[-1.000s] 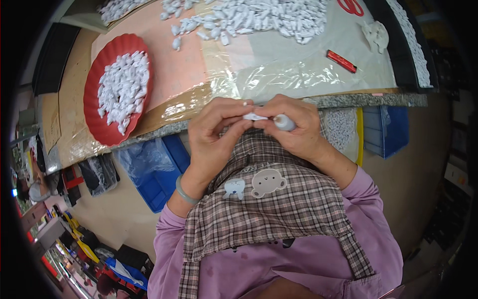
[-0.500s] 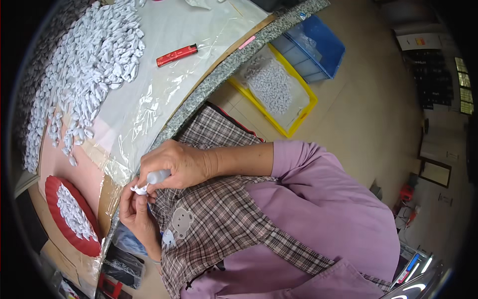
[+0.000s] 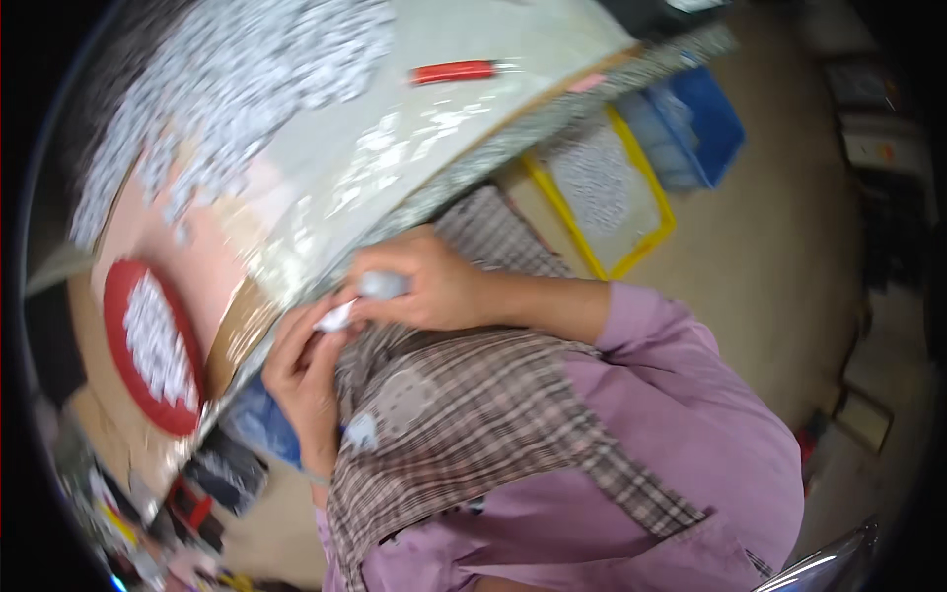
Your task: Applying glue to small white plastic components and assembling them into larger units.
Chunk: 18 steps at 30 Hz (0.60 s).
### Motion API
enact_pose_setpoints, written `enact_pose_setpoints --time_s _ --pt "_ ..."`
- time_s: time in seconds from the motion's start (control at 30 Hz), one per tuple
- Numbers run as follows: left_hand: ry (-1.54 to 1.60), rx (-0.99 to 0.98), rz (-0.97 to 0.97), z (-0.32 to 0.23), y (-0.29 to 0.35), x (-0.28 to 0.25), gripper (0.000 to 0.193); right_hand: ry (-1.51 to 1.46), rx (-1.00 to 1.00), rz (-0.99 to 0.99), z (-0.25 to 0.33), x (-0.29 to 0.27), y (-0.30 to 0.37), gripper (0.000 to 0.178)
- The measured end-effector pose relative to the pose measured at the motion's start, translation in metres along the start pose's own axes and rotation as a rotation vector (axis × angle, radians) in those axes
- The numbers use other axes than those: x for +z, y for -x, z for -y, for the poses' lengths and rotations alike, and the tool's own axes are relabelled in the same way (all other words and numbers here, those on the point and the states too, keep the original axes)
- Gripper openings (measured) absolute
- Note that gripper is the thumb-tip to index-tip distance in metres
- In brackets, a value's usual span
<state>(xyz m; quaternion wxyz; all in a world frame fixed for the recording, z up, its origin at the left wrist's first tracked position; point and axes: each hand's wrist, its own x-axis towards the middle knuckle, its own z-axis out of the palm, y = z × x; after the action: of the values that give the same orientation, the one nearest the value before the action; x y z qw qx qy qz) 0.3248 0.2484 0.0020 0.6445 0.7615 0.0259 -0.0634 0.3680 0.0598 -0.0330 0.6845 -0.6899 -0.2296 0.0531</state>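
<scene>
My left hand point(image 3: 304, 370) pinches a small white piece point(image 3: 336, 317) between thumb and fingers, at the table's edge in front of my apron. My right hand point(image 3: 424, 281) is closed round a small translucent squeeze bottle point(image 3: 384, 286), its rounded end pointing away from the white piece. The two hands meet at the piece; motion blur and fingers hide the bottle's tip. Beyond them on the table spreads a large heap of similar white pieces point(image 3: 266, 69). A red oval tray point(image 3: 187, 419) holding more of them sits to the left of my left hand.
A red bar-shaped thing point(image 3: 453, 72) lies on the plastic-covered tabletop point(image 3: 473, 35). Past the stone-patterned edge point(image 3: 473, 153), a yellow tray point(image 3: 646, 252) of white pieces and a blue bin point(image 3: 715, 128) stand lower down. A plaid apron point(image 3: 483, 395) covers my lap.
The view has shifted, so the table, trays and hands all sit elsewhere in the picture. Both hands keep their hold on the white piece and the bottle.
</scene>
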Motion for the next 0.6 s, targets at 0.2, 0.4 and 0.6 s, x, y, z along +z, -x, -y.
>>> enact_pose_setpoints --time_s 0.2,0.4,0.6 --pt "0.169 0.186 0.167 0.009 -0.004 0.000 0.033 -0.046 -0.003 0.007 0.010 0.001 0.007 0.013" --pt "0.184 0.223 0.095 0.013 0.006 -0.003 0.034 -0.026 -0.080 0.032 0.014 0.009 0.005 0.015" --pt "-0.009 0.366 0.088 0.016 0.003 -0.006 0.034 0.027 -0.132 -0.007 0.014 0.012 0.006 0.014"
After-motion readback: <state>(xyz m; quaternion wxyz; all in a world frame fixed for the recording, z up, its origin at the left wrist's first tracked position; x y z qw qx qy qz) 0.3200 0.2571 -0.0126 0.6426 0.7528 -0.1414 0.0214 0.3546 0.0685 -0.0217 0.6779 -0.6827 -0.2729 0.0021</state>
